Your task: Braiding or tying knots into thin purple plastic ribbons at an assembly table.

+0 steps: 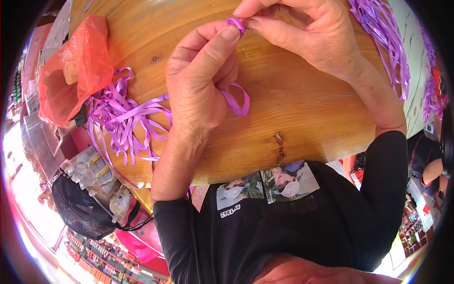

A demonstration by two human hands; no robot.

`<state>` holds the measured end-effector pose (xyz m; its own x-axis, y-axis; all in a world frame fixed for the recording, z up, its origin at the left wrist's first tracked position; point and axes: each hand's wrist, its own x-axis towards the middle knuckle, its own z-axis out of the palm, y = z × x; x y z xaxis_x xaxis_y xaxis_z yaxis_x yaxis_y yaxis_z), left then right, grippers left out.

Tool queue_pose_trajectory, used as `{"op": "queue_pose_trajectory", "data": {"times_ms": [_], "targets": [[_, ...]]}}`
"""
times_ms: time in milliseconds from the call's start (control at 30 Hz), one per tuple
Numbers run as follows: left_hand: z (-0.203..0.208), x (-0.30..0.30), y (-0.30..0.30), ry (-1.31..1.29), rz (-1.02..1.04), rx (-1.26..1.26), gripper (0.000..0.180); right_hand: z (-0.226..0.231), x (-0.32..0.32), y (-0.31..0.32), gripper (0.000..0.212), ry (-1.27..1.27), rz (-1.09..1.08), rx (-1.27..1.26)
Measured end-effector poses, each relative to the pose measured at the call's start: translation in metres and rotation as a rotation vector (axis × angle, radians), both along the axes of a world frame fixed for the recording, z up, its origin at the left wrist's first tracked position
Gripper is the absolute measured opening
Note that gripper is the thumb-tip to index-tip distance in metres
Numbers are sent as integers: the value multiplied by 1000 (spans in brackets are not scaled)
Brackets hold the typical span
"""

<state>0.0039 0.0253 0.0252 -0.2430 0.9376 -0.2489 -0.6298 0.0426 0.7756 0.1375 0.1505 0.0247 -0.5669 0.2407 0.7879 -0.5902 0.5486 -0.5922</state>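
While the purple ribbon (242, 29) forms a small loop over the table's far part, the left hand (201, 71) pinches it between thumb and forefinger. Just right of it, the right hand's (314, 40) fingertips bunch together; whether they grip ribbon I cannot tell. A firm left pinch should keep the loop open for fine right-hand work, clear of the loose ribbons (120, 116) on the wooden table's (307, 118) left.

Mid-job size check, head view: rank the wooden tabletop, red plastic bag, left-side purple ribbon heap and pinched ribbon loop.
1. Wooden tabletop
2. Red plastic bag and left-side purple ribbon heap: too alike to rank
3. Pinched ribbon loop
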Motion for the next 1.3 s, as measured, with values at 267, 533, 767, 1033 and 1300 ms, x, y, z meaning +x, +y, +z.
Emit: {"op": "queue_pose_trajectory", "data": {"times_ms": [267,533,767,1033,1300], "targets": [[3,4,3,253,51,-227,11,27,10,-14,22,-352,-335,245],[-2,0,3,115,19,-156,10,22,8,-8,21,-298,-332,313],[1,4,5,183,61,-150,11,20,9,-9,20,-344,-504,356],[-2,8,4,303,139,-72,12,-1,-2,-2,12,-212,-329,133],[-4,8,1,330,151,-60,12,28,12,-17,9,-641,-313,-262]]}}
